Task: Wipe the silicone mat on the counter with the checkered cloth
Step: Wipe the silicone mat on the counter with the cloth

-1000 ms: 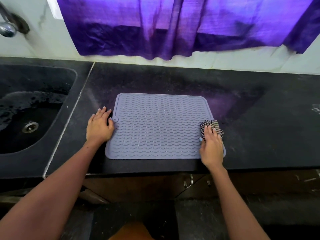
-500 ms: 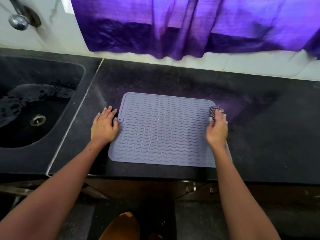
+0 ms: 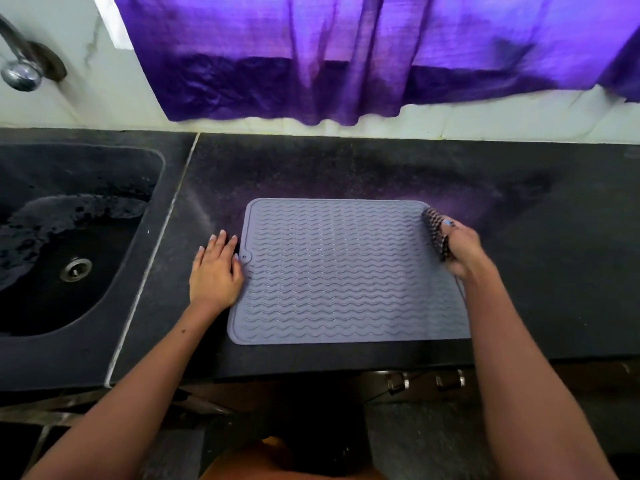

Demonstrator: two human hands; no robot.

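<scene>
I stand at a dark speckled stone counter (image 3: 346, 168). A black sink (image 3: 41, 348) is set into it on my left, wet inside, with a metal drain (image 3: 75, 269). A chrome tap (image 3: 19, 69) projects from the pale marbled wall (image 3: 86, 81). A purple curtain (image 3: 346, 53) hangs behind, daylight glowing through. Cabinet handles (image 3: 427, 380) show below the counter edge.

Grey-lilac mat (image 3: 346, 271) with wavy ridges, dark checkered cloth (image 3: 434, 232), speckled black counter (image 3: 554, 271), purple curtain (image 3: 346, 57).
</scene>
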